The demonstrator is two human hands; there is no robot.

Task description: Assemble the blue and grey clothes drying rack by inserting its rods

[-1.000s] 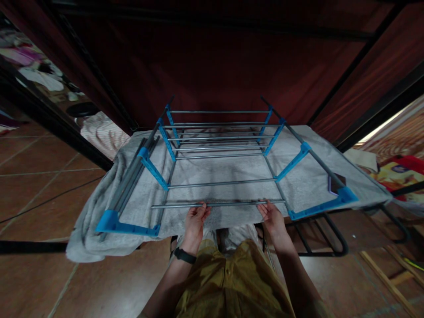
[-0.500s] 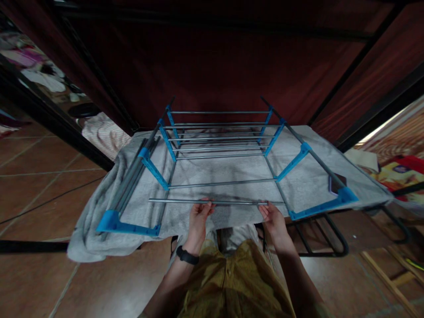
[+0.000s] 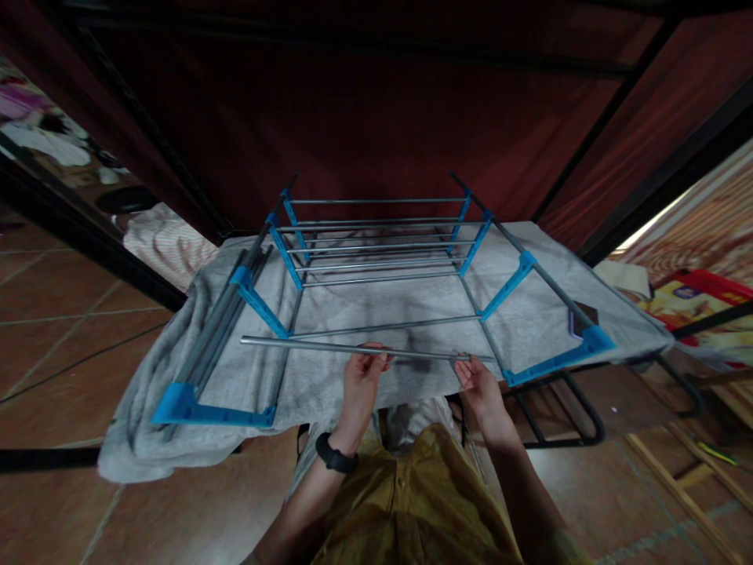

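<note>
A loose grey metal rod is held level just above the near edge of a cloth-covered table. My left hand pinches it near its middle and my right hand grips it close to its right end. Beyond it lies a drying rack frame of grey rods and blue plastic joints, spread flat on the grey cloth. The frame's blue corner pieces, left and right, sit at the front. My left wrist carries a black watch.
Several spare rods lie bundled along the frame's left side. A dark phone-like object rests on the cloth at right. Dark red curtains hang behind the table. Black metal legs show beneath, and wooden strips lie on the tiled floor at right.
The rod has been lifted off the cloth and shifted to the left, its left end now reaching further out. My left hand slid rightward along it. The view has turned slightly right.
</note>
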